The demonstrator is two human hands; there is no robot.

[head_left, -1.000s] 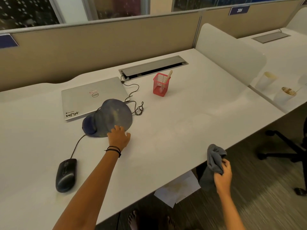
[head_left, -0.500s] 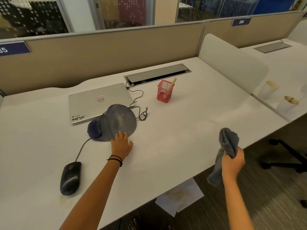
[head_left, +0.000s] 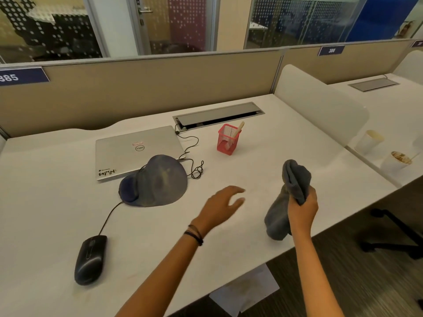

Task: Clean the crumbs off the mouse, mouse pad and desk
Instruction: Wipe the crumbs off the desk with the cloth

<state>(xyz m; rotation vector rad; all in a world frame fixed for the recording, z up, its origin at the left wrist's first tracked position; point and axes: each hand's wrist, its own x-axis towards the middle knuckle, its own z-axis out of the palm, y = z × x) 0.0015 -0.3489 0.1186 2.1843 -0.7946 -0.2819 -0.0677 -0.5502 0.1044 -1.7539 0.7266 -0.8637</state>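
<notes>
Left hand point(head_left: 223, 203) has left the round blue-grey mouse pad point(head_left: 160, 181), fingers spread; right hand point(head_left: 302, 208) grips the bunched grey cloth point(head_left: 290, 193), wiping looks next.

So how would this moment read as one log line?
left hand: open, over desk | right hand: grips cloth | mouse pad: untouched

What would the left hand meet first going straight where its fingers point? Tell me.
Probably the cloth in the right hand; bare desk lies between, though depth is unclear.
</notes>
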